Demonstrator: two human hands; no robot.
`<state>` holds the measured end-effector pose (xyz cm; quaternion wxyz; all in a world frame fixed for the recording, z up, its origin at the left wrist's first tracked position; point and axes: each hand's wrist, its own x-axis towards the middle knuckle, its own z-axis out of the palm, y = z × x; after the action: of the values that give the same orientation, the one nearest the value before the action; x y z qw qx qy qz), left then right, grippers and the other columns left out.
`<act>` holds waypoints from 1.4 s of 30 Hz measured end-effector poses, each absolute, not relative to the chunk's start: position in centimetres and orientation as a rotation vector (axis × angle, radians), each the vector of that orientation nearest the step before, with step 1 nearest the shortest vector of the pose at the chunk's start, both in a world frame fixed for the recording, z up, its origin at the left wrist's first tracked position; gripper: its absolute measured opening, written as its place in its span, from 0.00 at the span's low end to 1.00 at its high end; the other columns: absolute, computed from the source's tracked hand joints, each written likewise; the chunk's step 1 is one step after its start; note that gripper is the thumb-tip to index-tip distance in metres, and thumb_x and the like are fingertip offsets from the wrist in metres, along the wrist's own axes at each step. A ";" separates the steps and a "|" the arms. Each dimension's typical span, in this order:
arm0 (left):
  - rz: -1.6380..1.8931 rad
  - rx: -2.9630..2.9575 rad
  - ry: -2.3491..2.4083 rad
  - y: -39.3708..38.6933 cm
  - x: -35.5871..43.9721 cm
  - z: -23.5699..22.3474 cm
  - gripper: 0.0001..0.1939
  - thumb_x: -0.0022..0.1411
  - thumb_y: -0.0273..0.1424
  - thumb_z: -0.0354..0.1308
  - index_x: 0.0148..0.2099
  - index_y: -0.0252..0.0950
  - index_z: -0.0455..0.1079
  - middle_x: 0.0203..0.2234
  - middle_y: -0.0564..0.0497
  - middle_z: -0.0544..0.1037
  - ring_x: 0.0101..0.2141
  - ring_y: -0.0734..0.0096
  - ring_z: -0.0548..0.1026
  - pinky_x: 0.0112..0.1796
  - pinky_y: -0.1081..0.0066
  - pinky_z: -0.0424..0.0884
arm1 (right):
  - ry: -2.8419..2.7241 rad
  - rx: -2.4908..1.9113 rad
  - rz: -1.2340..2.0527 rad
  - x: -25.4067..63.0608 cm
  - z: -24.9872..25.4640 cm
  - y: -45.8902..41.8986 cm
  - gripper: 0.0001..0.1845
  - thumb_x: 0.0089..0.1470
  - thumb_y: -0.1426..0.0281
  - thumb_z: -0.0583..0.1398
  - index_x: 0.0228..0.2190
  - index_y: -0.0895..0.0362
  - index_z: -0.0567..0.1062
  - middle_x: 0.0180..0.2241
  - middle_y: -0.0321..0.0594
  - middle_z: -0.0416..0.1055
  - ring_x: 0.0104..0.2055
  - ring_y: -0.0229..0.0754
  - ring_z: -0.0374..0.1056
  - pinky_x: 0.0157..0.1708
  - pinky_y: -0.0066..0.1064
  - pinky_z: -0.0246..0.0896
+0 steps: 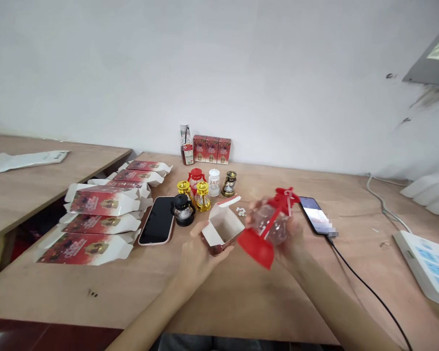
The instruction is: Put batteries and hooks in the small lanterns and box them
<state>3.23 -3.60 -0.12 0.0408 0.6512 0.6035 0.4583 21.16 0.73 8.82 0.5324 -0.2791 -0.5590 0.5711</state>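
My left hand [201, 251] grips a small red and white cardboard box [224, 229], its top flaps standing apart and its hollow inside facing up. Just to the right, my right hand [290, 239] holds a lantern [269, 224] with a clear globe and red ends, tilted and slightly blurred; some of its fingers are behind the globe. Beyond the box stand several small lanterns: a black one [183, 210], gold ones [203, 197], a red one [196, 180], a white one [214, 183] and a bronze one [229, 184].
Several flattened red boxes [91, 248] lie at the left, beside a phone [157, 220]. Three closed boxes [212, 149] and a drink bottle [187, 148] stand by the wall. Another phone [316, 214] with a cable and a power strip [426, 265] are on the right.
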 end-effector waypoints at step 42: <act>1.367 2.109 1.608 -3.1 3.7 0.0 0.43 0.54 0.43 0.62 0.65 0.43 0.44 0.43 0.45 0.77 0.37 0.57 0.79 0.32 0.62 0.77 | -2.752 -0.739 0.004 20.6 10.0 2.3 0.10 0.62 0.69 0.52 0.35 0.58 0.72 0.40 0.47 0.74 0.45 0.49 0.67 0.48 0.44 0.55</act>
<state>3.70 -3.08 0.02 0.0788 0.7048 0.5371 0.4567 20.58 2.34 9.97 0.1454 -0.2567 -0.9555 0.0014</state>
